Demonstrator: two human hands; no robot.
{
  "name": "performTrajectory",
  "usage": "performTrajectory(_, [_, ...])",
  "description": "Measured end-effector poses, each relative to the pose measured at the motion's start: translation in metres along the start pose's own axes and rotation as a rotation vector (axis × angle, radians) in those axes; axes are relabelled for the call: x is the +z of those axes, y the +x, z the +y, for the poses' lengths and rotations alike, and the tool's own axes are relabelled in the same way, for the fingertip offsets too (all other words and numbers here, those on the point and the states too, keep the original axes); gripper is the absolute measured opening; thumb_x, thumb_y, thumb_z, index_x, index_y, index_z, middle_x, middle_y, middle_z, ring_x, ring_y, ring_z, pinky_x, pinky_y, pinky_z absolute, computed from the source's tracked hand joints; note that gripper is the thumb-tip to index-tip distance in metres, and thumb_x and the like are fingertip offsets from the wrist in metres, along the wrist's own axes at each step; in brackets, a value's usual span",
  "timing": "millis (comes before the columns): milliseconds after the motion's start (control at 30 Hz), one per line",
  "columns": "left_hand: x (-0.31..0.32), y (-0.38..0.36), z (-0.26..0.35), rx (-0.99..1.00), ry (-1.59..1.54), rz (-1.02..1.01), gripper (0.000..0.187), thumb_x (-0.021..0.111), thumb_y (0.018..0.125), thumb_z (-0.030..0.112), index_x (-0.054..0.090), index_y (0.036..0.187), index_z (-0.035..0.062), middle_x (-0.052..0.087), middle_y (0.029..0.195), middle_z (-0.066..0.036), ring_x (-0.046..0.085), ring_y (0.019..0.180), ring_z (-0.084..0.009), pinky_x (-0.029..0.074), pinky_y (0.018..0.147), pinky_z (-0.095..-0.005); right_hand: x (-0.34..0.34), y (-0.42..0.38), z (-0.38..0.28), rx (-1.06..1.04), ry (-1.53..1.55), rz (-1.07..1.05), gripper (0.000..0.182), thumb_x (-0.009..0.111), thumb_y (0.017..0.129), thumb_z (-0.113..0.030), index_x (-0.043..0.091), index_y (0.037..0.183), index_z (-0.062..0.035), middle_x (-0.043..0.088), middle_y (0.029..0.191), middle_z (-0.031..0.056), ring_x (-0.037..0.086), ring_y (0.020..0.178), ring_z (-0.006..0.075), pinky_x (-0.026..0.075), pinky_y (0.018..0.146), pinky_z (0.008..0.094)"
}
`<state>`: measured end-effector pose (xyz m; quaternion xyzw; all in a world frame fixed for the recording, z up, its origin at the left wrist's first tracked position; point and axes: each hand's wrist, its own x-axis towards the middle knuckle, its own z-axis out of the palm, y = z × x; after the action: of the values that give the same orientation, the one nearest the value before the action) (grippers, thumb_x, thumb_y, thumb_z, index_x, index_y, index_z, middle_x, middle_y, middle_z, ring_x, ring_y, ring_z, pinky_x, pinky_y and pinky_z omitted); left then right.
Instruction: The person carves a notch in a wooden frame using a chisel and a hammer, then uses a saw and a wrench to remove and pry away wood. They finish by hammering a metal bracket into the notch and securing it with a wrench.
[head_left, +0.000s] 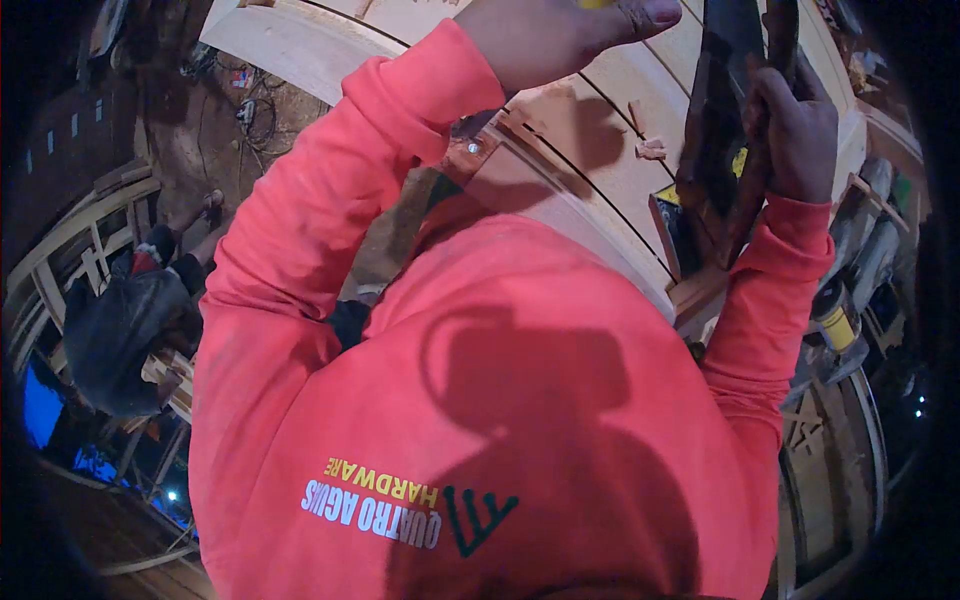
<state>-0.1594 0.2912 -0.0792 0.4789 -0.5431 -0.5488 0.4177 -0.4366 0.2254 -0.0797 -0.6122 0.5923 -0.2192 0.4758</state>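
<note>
My left hand [560,40] is at the top edge of the view, over the pale wooden boards [610,110]. Its thumb points right and a small yellow thing shows against it; the other fingers are cut off. At the upper right, my right hand [800,125] is closed around a long, dark, narrow piece [757,165]. Beside that piece is a broad dark blade-like part [712,100]; whether they are joined is unclear. Under them lies a black and yellow object [668,215], partly covered. Wood shavings [650,148] rest on the boards.
A co-worker [130,310] in dark clothing is bent over at the far left, near a slatted wooden frame [85,250]. Cables [258,115] lie on the ground at the upper left. A yellow-banded container [835,325] and wooden pieces [870,240] are at the right.
</note>
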Motion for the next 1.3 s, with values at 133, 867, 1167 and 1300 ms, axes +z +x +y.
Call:
performTrajectory(133, [0.004,0.001,-0.008,0.028,-0.083,-0.014,0.052,0.067,0.102,0.038,0.056,0.134,-0.0029,0.058,0.099,-0.003,0.05,0.091,-0.012,0.046,0.083,-0.0296,-0.006,0.0,-0.013,-0.163,-0.18,-0.03,0.018,0.067,0.095,-0.019,0.065,0.102,-0.0021,0.055,0.07,0.0007,0.051,0.06,0.0078,0.04,0.056,0.0246])
performTrajectory(867, [0.006,0.005,-0.028,0.016,0.04,-0.011,0.042,0.065,0.102,0.039,0.061,0.115,-0.0006,0.061,0.091,-0.008,0.055,0.089,-0.0157,0.048,0.083,-0.0346,0.0,0.015,-0.023,-0.232,-0.125,-0.223,0.035,0.068,0.094,-0.023,0.07,0.119,0.0018,0.056,0.074,-0.0025,0.046,0.06,0.0047,0.036,0.054,0.0247])
performTrajectory(1167, [0.009,0.005,-0.025,-0.008,0.09,0.007,0.044,0.066,0.102,0.042,0.061,0.116,0.0001,0.061,0.089,-0.009,0.055,0.087,-0.0177,0.048,0.082,-0.0352,-0.034,0.038,-0.013,-0.11,0.001,0.018,0.031,0.069,0.092,-0.02,0.068,0.116,-0.0009,0.052,0.07,-0.0032,0.045,0.058,0.0058,0.034,0.053,0.0251])
performTrajectory(1300, [0.01,0.005,-0.03,-0.01,0.102,-0.007,0.046,0.066,0.101,0.042,0.061,0.118,0.0002,0.061,0.089,-0.01,0.056,0.087,-0.018,0.048,0.082,-0.036,-0.019,0.016,-0.015,-0.144,-0.208,-0.166,0.028,0.071,0.091,-0.024,0.068,0.108,-0.0014,0.053,0.07,-0.0024,0.046,0.059,0.0065,0.035,0.053,0.0253])
